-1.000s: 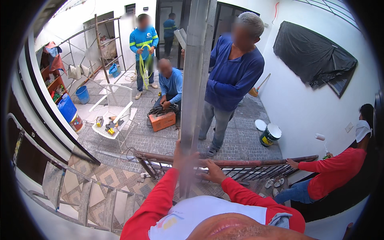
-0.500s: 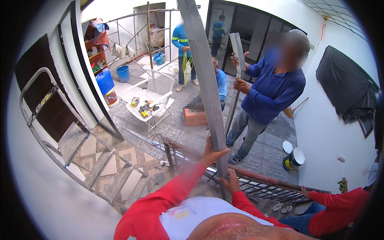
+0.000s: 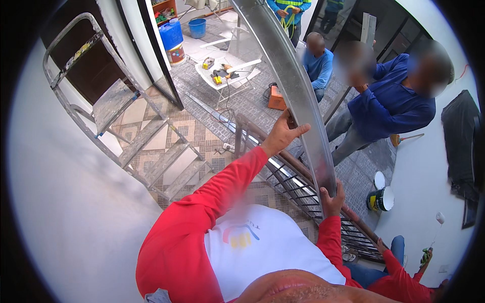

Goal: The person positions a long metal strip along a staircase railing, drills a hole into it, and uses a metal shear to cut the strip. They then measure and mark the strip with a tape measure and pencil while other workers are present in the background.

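One long grey metal profile slants up across the brown railing; left hand grips its left edge, thumb over the face, right hand clasps its lower end. Beyond the railing: white chair, yellow tool by the seat's near edge; orange box on the paved floor. Stepladder stands left of the railing.

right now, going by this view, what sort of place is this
Likely a home's patio or yard under renovation, judging by the stained stepladder, the long metal beam and the tools on a white chair.
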Demonstrator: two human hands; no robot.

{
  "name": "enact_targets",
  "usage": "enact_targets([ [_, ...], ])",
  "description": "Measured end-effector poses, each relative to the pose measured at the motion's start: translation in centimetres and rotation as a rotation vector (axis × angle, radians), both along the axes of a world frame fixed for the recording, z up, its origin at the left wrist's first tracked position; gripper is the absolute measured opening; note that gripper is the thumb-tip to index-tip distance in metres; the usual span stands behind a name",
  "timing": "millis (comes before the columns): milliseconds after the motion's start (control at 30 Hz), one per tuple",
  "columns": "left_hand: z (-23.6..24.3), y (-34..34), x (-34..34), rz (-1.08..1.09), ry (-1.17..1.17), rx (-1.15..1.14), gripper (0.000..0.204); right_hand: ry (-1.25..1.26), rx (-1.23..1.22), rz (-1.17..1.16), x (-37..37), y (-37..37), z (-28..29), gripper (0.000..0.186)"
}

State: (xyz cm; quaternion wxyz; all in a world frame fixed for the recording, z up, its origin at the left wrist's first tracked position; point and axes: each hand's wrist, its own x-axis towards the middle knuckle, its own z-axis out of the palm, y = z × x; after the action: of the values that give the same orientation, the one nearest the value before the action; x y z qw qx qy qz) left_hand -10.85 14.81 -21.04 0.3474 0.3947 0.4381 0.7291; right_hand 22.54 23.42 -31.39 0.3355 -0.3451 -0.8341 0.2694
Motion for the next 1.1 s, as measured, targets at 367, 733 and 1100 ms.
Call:
enact_targets([
  [367, -9.9, -1.8, 6.2, 0.036, -0.52, -0.212, 0.056, -0.262, 0.131, 0.251, 5.1, 10.2, -1.6, 0.074],
  [733, -21.9, -2.8, 14.8, -0.147, -1.066, -0.568, 0.03, -0.796, -0.081, 0.144, 11.6, 17.6, -7.7, 0.073],
  [1100, -27.9, -10.7, 13.3, 0.177, -0.688, -0.654, 0.032, -0.848, -0.205, 0.45, 4.4, 14.5, -13.5, 0.073],
])
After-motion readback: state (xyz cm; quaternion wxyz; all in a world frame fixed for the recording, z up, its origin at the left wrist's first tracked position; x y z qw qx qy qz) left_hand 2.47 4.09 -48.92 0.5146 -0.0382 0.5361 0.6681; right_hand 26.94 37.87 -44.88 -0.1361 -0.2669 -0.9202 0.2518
